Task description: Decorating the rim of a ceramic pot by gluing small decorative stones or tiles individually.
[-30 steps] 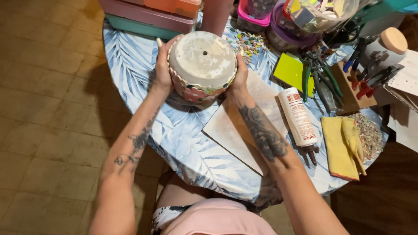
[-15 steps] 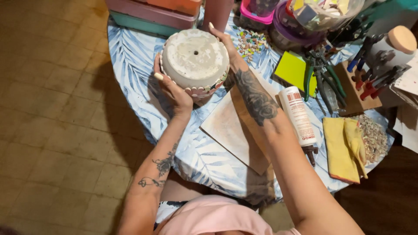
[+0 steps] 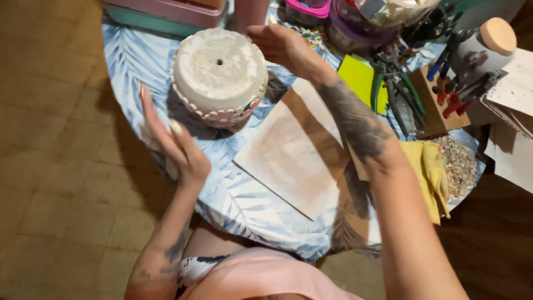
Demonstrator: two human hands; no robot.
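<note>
On the table, far-left quarter: we see the upturned pot (image 3: 218, 75) standing base up, a small hole in the middle of its pale base, shell-like pieces ringing its rim.
Table (image 3: 250, 205): round, under a blue leaf-print cloth.
Left hand (image 3: 175, 147): at the near-left edge, fingers spread and loose, holding nothing, just clear of the pot.
Right hand (image 3: 283, 47): at the far edge beside the pot, fingers slack and apart, holding nothing; we cannot tell whether a fingertip touches the pot.
Board (image 3: 291, 158): pale, flat, at the centre, just right of the pot.
Trays (image 3: 166, 14): pink over teal, at the far-left edge; contents mostly hidden.
Purple tub (image 3: 355, 30): at the far edge, clear bag of scraps on top.
Wooden block (image 3: 438, 103): far-right edge, red-handled and blue-handled tools upright in it.
White jar (image 3: 488, 47): far-right edge, round wooden lid.
Yellow-green pad (image 3: 358, 83): square, beside the pliers (image 3: 397, 94).
Yellow gloves (image 3: 430, 175): right edge, against a heap of small chips (image 3: 461, 164).
</note>
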